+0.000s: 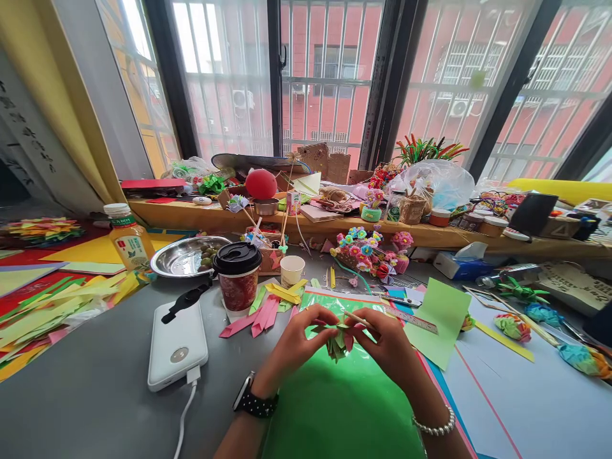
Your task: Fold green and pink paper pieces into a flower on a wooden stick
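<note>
Between my two hands is a small cluster of folded paper strips [336,345], green with some pink, held above a green plastic folder [325,401]. My left hand [306,336] pinches its upper left side with thumb and fingertips. At its right, my right hand [382,341] is closed around a thin pale stick [357,319], its fingers also touching the paper. The fingertips partly hide where stick and paper meet. Folded pink paper strips [265,315] and yellow ones [285,293] lie just beyond my left hand.
A lidded coffee cup [236,280], a paper cup [292,271] and a metal bowl of green fruit [184,258] stand at the left. A white power bank [178,341] with a cable lies nearer. At the right are a ruler [414,320], light green paper [442,325] and paper flowers [512,326].
</note>
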`<state>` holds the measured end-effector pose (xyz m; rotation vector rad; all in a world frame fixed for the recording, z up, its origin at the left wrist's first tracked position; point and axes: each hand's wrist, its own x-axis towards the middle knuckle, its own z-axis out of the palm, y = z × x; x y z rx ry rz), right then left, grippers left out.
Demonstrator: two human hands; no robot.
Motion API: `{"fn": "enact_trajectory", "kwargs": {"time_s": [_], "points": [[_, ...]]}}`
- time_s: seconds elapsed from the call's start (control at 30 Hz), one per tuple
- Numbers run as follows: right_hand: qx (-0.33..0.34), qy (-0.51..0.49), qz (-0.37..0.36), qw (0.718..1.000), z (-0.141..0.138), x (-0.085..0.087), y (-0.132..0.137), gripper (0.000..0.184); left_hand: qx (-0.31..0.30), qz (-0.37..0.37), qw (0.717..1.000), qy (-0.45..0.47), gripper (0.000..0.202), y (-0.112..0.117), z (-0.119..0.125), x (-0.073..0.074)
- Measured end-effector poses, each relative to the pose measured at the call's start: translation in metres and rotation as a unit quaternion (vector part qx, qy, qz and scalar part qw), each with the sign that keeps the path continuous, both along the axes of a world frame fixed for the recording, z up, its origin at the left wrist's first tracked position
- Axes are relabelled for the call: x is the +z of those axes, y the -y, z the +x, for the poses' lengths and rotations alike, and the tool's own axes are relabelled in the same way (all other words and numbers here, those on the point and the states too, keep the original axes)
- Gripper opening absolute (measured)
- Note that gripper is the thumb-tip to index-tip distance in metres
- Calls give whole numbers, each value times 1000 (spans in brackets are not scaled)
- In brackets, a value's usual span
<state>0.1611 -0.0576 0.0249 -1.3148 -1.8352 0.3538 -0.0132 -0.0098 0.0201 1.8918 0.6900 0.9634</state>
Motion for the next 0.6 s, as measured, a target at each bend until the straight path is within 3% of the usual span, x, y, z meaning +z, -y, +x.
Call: {"fn": "enact_trajectory", "kwargs": {"time_s": [0.17, 0.33, 0.6], "points": [[11, -85, -15, 996, 2, -4, 0, 11, -58, -74, 995, -28, 54, 2, -1, 4], [16, -25, -12, 999, 1, 1, 0, 14, -80, -93, 991, -56, 42, 3, 2, 3], [6, 55, 1, 998, 2, 4, -1, 13, -73, -92, 990, -76, 41, 3, 6, 0]]}}
